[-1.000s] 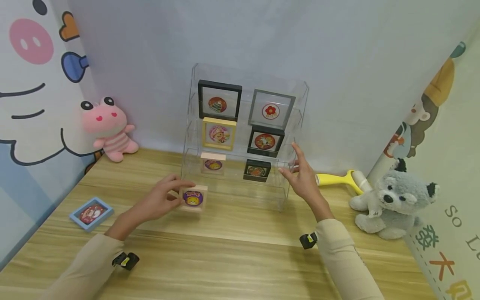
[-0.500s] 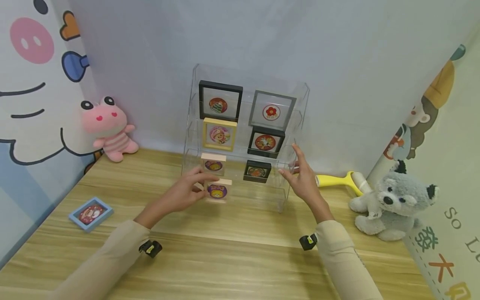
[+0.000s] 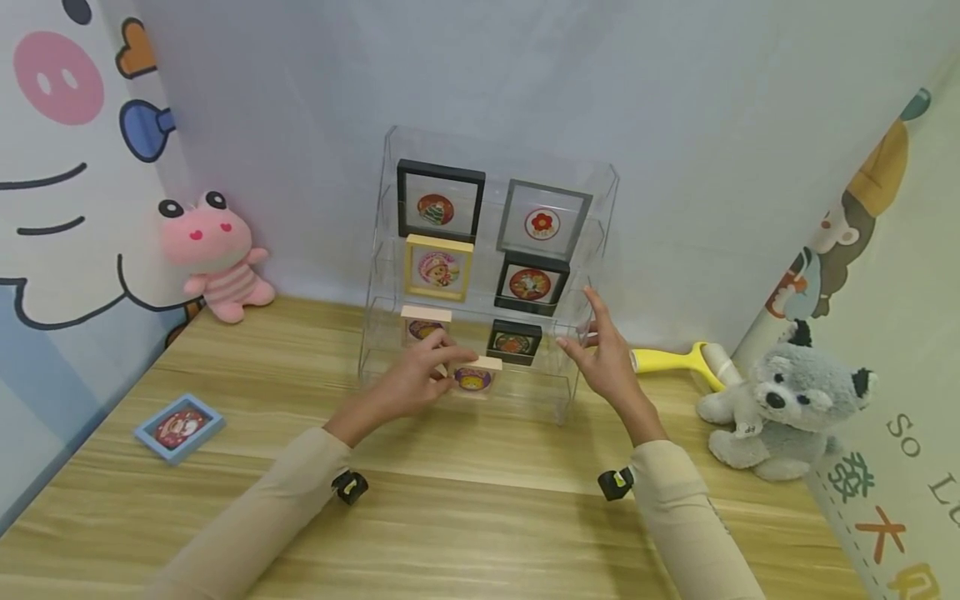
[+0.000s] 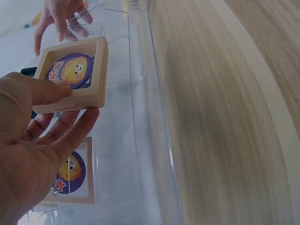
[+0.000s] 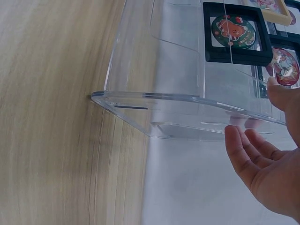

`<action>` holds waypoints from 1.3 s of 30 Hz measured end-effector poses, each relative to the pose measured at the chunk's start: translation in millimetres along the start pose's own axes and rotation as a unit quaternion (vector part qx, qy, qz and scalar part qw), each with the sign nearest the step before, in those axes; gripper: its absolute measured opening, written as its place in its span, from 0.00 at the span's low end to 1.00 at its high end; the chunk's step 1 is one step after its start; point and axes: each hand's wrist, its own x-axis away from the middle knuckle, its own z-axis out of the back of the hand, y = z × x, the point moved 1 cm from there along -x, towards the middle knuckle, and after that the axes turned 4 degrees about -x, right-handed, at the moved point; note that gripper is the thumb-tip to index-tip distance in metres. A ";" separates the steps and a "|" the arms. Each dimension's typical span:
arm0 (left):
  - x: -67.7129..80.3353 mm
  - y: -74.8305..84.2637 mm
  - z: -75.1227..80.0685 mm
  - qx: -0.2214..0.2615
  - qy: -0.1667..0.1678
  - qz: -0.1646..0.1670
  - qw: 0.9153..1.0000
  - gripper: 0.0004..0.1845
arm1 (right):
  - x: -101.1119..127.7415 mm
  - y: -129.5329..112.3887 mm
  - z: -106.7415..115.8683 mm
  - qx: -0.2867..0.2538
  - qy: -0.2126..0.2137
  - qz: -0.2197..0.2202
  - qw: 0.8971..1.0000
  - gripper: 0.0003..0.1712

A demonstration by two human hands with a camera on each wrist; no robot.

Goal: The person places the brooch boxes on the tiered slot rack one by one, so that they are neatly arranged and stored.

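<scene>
My left hand (image 3: 405, 382) pinches a small pale-pink picture frame (image 3: 475, 377) with a purple round cartoon badge, thumb on its front in the left wrist view. It is in front of the lowest level of a clear acrylic display rack (image 3: 468, 333); whether they touch is hard to tell. A similar pale-pink frame (image 4: 90, 187) stands on the rack, partly hidden by that hand. My right hand (image 3: 606, 358) is at the rack's right side, fingers loosely extended beside the clear side panel (image 5: 192, 99), thumb on the other side of its edge. A small black frame (image 3: 514, 342) stands nearby.
Higher on the rack stand a yellow frame (image 3: 438, 268), black frames (image 3: 532, 283) and a grey frame (image 3: 543, 218). A light-blue frame (image 3: 180, 427) lies at left. A pink plush frog (image 3: 217, 254), grey plush dog (image 3: 783, 408) and yellow-handled roller (image 3: 671, 360) flank the rack.
My left hand has carried the pale-pink frame rightward and slightly away from me, from the rack's left front to before its lowest level. The right hand has stayed at the rack's side.
</scene>
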 end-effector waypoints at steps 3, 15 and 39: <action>-2.1 -1.3 -6.1 -0.004 0.011 -0.004 1.000 0.26 | -0.2 -0.2 -0.2 0.001 -0.001 -0.003 1.000 0.47; -10.0 2.7 -34.5 -0.093 0.051 -0.028 0.994 0.25 | 0.9 0.6 -1.0 -0.001 0.004 -0.003 1.000 0.47; -19.3 6.6 -60.6 -0.098 0.056 -0.030 0.993 0.24 | 1.3 -1.6 -1.9 0.004 0.013 0.012 1.000 0.47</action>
